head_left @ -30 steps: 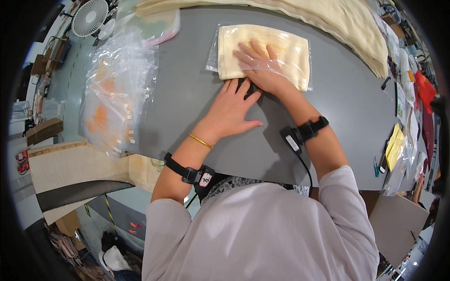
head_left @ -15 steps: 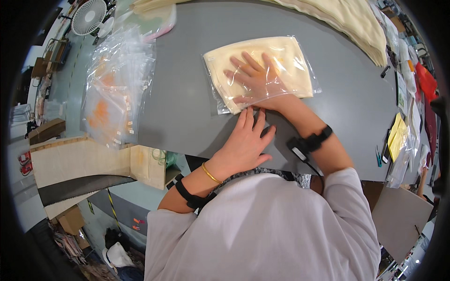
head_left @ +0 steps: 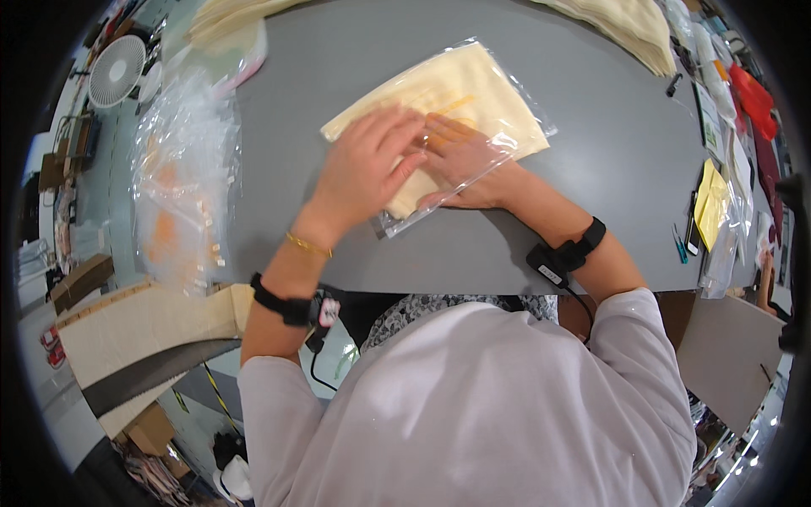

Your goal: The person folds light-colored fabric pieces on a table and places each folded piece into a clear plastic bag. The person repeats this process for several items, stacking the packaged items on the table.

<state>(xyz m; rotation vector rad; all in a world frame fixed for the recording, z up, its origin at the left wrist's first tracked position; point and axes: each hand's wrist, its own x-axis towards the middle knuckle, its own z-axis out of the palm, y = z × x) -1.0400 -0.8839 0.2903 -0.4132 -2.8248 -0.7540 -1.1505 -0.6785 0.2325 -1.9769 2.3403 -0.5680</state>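
A folded cream cloth (head_left: 477, 80) lies inside a clear plastic bag (head_left: 448, 193) on the grey table (head_left: 296, 169), turned at a slant. My right hand (head_left: 469, 167) reaches through the bag's near opening and rests flat on the cloth, under the clear film. Its fingers stretch forward and left. Over the left part of the bag lies my left hand (head_left: 363, 169), slightly blurred, fingers extended and close to my right fingertips. The left hand covers part of the cloth; whether it pinches any film cannot be made out.
Clear bags with orange marks (head_left: 182, 186) lie in a pile at the left. More cream cloth (head_left: 625, 29) is stacked at the far right, with another pile (head_left: 241, 13) at the far left. A yellow packet (head_left: 711, 203) and small tools (head_left: 681, 243) sit at the right edge.
My left hand has moved up and left, from the bag's near edge onto the bag. The bag and cloth have turned counter-clockwise. My right hand has slid back slightly, still inside the bag.
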